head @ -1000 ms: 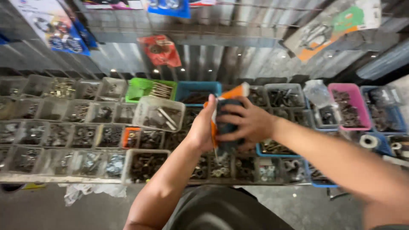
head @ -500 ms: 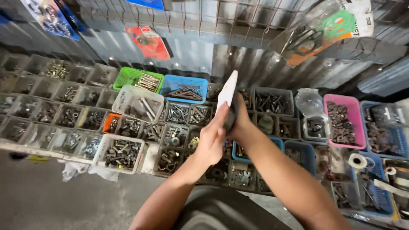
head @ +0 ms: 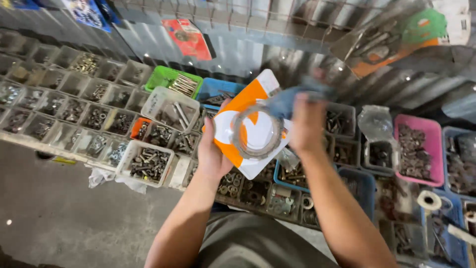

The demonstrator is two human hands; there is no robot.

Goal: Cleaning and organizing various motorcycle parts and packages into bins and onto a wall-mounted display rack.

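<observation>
A: What do the hands hold?

B: The left hand (head: 214, 149) holds an orange and white pack (head: 250, 124) by its left edge, its grip closed on the card. The pack is up in the air, above the middle trays, with a clear round bubble on its front. The right hand (head: 307, 124) presses a blue cloth (head: 292, 99) on the far right corner of the pack, fingers closed on the cloth.

A: How to wipe it well, you think?

B: I would keep the left hand firm, thumb flat on the card, so it does not bend. The cloth should go in short strokes, light over the bubble, because thin plastic dents easily. Best to keep the pack over the trays, not over the floor (head: 59, 213).

A: And the containers?

B: Many small clear trays (head: 74, 106) at the left hold bolts and nuts. A white bin (head: 148, 161) near the floor holds dark bolts. A green bin (head: 173, 82) far back holds long screws. A pink bin (head: 419, 149) at the right holds dark small parts, too blurred to name.
</observation>
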